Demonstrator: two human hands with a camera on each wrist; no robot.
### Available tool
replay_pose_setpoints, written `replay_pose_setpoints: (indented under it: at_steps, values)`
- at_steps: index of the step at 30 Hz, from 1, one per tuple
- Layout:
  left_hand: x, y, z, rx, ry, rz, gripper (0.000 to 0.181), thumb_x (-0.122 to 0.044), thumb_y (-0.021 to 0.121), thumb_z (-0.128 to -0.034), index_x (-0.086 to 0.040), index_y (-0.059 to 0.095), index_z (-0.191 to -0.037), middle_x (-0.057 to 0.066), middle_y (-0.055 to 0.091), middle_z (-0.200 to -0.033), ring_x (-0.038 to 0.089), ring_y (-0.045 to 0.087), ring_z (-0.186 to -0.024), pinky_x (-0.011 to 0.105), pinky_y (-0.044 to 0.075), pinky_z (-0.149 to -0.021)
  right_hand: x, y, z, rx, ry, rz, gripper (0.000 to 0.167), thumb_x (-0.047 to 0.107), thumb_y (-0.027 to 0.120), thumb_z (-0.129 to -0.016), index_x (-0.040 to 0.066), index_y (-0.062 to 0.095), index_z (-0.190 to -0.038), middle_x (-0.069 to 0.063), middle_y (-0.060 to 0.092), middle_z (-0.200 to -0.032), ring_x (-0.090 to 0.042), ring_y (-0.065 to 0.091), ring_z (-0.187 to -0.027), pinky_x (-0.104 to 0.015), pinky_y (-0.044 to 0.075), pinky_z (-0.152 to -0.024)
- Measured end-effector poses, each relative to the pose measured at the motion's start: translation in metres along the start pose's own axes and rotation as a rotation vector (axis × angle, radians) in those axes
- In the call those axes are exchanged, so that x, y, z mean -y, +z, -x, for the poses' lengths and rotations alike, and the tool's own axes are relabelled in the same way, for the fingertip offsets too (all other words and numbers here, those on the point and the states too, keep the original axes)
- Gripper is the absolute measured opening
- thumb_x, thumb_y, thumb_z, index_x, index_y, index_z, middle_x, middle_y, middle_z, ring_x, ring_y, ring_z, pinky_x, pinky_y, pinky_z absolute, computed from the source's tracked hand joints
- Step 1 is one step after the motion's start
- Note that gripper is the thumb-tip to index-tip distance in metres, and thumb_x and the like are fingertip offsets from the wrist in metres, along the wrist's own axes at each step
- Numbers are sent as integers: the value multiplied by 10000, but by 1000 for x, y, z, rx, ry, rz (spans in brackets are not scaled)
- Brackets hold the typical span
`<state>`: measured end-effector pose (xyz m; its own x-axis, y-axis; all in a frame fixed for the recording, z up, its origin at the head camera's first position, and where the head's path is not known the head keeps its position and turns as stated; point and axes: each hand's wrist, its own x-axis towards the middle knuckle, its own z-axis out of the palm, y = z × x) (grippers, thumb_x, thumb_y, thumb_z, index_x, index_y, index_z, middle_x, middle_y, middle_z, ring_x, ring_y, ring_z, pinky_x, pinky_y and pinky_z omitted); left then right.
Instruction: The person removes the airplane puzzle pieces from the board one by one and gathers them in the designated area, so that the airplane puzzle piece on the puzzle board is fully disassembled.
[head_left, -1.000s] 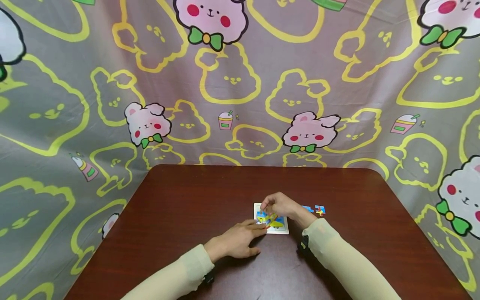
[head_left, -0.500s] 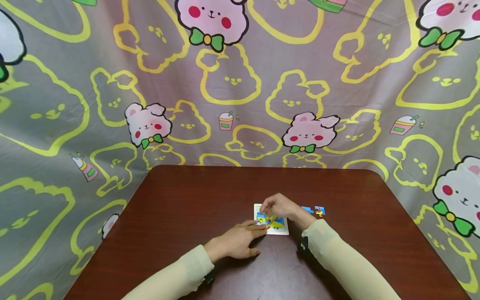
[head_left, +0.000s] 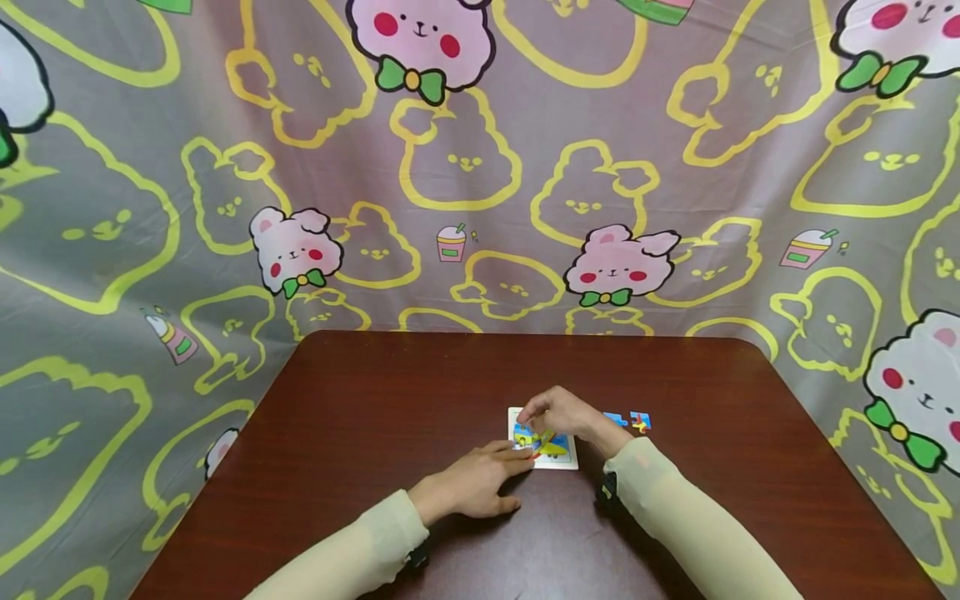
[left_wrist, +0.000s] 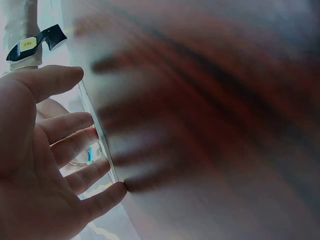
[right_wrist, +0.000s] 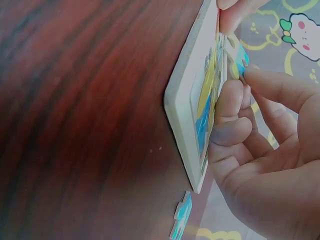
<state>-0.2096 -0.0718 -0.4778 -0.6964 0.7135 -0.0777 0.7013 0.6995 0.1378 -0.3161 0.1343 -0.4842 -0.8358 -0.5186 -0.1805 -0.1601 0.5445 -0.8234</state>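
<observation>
A white-framed jigsaw board with a yellow and blue picture lies on the table. My left hand rests at its left side, fingers straight and spread, fingertips touching the frame; the left wrist view shows this hand from the palm side. Over the board's upper part bends my right hand, its fingers curled. In the right wrist view a blue and yellow puzzle piece stands tilted above the board, held at the fingertips of this hand. Part of the picture is hidden under both hands.
Right of the board lie two loose puzzle pieces, a blue one partly behind the right wrist and one with a red and yellow figure. The brown table reaches back to a patterned curtain.
</observation>
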Motion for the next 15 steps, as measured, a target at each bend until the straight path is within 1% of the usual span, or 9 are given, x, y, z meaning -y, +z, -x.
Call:
replay_pose_setpoints:
  at_steps: [3,7,11,15]
  values:
    - [0,0,0,0,0,-1,612,-410,669,-917,-198,513,-1470,-62,457,-1557,255,442,-1420,420,453,-1103,-3,-2,-1,-12,16,-16,167,22,686,-864,95,784,-978,-67,759,-988,-117,627,-766,-286,525,-605]
    - [0,0,0,7,-5,1,613,-410,664,-922,-200,506,-1476,-69,449,-1562,252,435,-1429,428,455,-1101,-3,-8,2,-12,30,-45,178,19,662,-869,87,780,-984,-45,746,-922,-125,565,-639,-255,447,-542]
    - [0,-1,0,6,-3,-1,609,-405,661,-923,-197,507,-1475,-69,454,-1559,259,434,-1434,426,445,-1114,-4,-15,7,8,35,-58,187,36,636,-901,92,772,-1017,-41,744,-935,-152,562,-605,-261,422,-530]
    - [0,0,0,-1,2,4,603,-397,660,-926,-188,512,-1472,-58,462,-1556,272,432,-1437,441,441,-1117,-8,-22,12,11,61,-69,181,56,645,-904,104,769,-1026,-39,743,-919,-161,536,-584,-278,410,-527]
